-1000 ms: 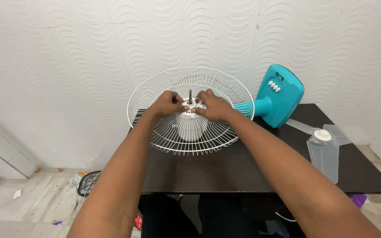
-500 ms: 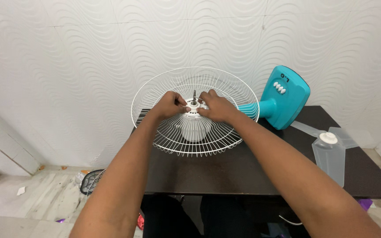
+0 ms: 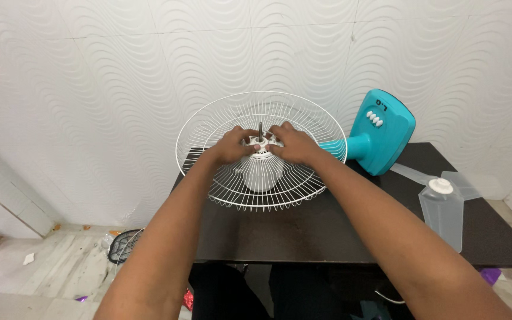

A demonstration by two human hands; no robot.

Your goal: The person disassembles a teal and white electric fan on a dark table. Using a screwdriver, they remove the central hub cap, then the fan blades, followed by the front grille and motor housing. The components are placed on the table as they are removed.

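A white wire fan guard [image 3: 220,178] lies face up on a dark table [image 3: 303,231], seated over a white motor housing [image 3: 260,172] with a metal shaft [image 3: 261,128] poking up at the centre. My left hand [image 3: 232,145] and my right hand [image 3: 294,145] both grip a white plastic ring nut [image 3: 260,142] around the shaft, from opposite sides. The fan's teal base [image 3: 383,130] lies tipped on its side to the right, joined to the motor by a teal neck.
A translucent fan blade [image 3: 442,204] with a white hub lies at the table's right. The patterned white wall stands right behind the guard. A second wire guard [image 3: 122,244] lies on the floor at the left, with scraps nearby.
Both hands have shifted slightly around the ring nut, fingers closing in over it. The view has moved a little; the fan has stayed put.
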